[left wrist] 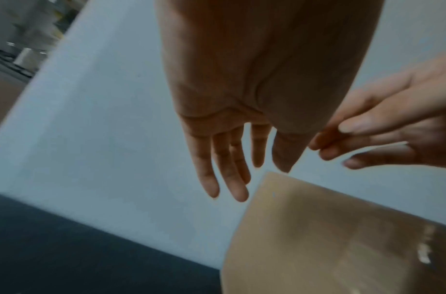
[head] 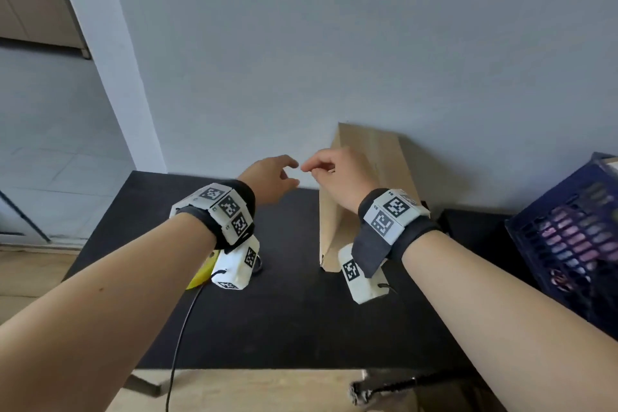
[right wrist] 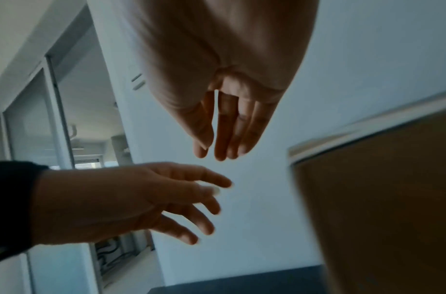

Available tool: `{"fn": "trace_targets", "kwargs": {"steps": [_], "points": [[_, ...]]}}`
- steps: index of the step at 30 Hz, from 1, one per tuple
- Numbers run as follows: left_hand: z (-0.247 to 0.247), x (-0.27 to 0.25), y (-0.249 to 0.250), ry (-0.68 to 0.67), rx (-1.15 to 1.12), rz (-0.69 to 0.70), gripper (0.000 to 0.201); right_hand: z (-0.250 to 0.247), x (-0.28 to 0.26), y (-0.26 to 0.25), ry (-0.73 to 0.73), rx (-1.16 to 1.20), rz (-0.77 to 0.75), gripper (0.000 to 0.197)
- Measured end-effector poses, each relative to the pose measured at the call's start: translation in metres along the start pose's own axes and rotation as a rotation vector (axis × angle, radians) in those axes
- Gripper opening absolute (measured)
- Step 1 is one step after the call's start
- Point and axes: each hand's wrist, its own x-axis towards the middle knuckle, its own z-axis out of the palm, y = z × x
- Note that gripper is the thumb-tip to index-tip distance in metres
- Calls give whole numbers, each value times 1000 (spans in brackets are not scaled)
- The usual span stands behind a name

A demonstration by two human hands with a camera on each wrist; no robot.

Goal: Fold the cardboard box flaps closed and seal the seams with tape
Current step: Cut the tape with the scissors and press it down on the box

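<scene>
A brown cardboard box (head: 384,154) stands tall on the black table (head: 301,318), close to the wall. Both hands are raised in the air just left of its top. My left hand (head: 294,174) is open, with its fingers (left wrist: 232,179) spread and straight and nothing in it. My right hand (head: 305,168) has curled fingers, thumb tip against forefinger tip (left wrist: 325,143); I see nothing between them. The two hands' fingertips nearly meet. Neither hand touches the box (left wrist: 317,238), whose side carries a glossy strip of clear tape (left wrist: 423,250). Its top edge (right wrist: 368,127) is blurred.
A yellow object (head: 200,273) lies on the table under my left wrist, mostly hidden. A dark blue slatted crate (head: 568,237) stands at the table's right end. A black cable (head: 180,338) hangs over the front edge. The wall is right behind the box.
</scene>
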Motion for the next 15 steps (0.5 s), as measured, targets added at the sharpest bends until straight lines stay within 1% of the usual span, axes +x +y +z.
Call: {"fn": "trace_targets", "kwargs": {"steps": [3, 5, 6, 8, 10, 12, 15], "points": [[9, -2, 40, 2, 12, 126, 44, -33, -15, 33, 106, -76, 58, 27], [14, -5, 60, -16, 73, 185, 48, -49, -24, 58, 97, -129, 92, 21], [17, -5, 67, -35, 118, 199, 51, -54, -28, 71, 60, -155, 120, 21], [25, -6, 78, -90, 216, 205, 59, -60, -34, 92, -34, -223, 159, 32], [34, -5, 86, -138, 292, 190, 67, -60, -37, 107, -73, -248, 157, 45], [41, -4, 89, -158, 354, 167, 71, -57, -36, 114, -56, -253, 138, 49], [42, -4, 93, -146, 379, 139, 67, -54, -32, 115, -39, -273, 95, 52]]}}
